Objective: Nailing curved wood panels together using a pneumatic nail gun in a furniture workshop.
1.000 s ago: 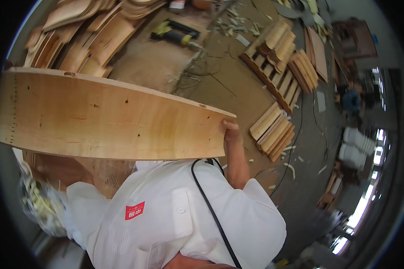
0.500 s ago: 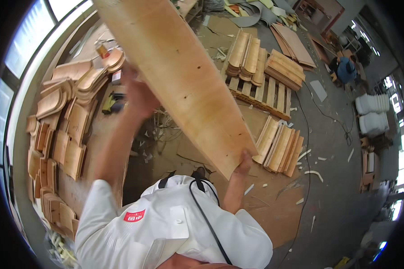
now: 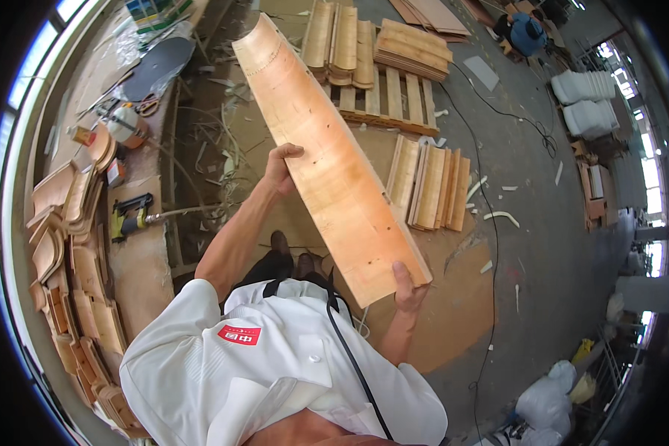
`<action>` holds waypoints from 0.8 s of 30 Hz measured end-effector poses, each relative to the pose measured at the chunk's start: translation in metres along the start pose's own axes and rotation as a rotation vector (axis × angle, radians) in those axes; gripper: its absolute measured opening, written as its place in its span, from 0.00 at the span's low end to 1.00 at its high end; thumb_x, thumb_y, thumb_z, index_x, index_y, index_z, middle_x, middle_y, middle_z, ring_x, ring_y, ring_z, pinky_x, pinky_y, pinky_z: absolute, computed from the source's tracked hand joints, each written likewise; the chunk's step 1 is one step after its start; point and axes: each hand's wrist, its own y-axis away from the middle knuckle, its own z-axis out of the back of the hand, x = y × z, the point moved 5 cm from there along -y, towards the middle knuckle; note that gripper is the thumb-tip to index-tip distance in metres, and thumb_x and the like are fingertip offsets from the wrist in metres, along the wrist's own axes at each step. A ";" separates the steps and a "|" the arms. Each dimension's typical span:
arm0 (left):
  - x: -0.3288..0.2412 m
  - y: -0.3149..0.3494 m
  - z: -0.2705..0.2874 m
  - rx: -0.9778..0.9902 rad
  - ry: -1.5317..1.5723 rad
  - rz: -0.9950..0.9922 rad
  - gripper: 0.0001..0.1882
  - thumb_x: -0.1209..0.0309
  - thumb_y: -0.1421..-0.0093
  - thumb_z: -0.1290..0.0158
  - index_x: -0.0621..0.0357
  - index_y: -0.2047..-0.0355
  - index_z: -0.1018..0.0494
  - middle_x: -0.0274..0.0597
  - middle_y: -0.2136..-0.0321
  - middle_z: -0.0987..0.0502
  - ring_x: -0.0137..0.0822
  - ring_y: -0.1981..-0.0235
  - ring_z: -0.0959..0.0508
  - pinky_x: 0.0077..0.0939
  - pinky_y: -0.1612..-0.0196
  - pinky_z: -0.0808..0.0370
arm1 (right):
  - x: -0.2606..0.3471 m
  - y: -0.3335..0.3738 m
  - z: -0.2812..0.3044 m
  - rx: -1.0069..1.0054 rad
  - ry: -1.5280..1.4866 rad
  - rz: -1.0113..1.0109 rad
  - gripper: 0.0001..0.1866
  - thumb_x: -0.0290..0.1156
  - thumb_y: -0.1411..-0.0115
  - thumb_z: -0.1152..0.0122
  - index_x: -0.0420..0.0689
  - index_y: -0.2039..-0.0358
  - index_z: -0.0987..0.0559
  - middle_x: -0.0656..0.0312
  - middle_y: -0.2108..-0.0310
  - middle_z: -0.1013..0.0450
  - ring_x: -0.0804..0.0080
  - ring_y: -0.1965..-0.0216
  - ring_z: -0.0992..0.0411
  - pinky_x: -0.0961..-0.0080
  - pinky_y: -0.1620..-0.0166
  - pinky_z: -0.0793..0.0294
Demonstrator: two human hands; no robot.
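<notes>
A long, curved plywood panel [image 3: 327, 160] slants before me, its far end at the upper left and its near end at the lower right. My left hand [image 3: 281, 169] is closed on the panel's left edge around mid-length, thumb lying over the face. At the near right corner my right hand [image 3: 407, 288] grips the same panel with the thumb on top; the fingers beneath are hidden. Small dark holes or marks dot its pale face.
To the left, a bench [image 3: 145, 260] carries curved wooden pieces [image 3: 97, 297], a nail gun [image 3: 131, 215], scissors [image 3: 149, 105] and a dark round sheet [image 3: 156, 67]. Ahead, a pallet [image 3: 383, 97] bears stacked panels. More panels [image 3: 431, 182] lie on the floor, a cable [image 3: 490, 223] nearby. A person [image 3: 526, 33] sits far right.
The panel has moved away from me and lower, so its far end now shows. My left hand has come right, away from the bench side, onto the panel's edge. The view has shifted.
</notes>
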 end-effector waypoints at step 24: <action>0.029 -0.242 0.047 -0.221 -0.208 0.465 0.32 0.47 0.37 0.52 0.63 0.46 0.33 0.52 0.52 0.24 0.46 0.53 0.22 0.43 0.49 0.24 | -0.053 -0.201 -0.058 -0.284 -0.619 -0.655 0.30 0.22 0.48 0.44 0.35 0.42 0.32 0.52 0.45 0.29 0.59 0.43 0.31 0.63 0.41 0.31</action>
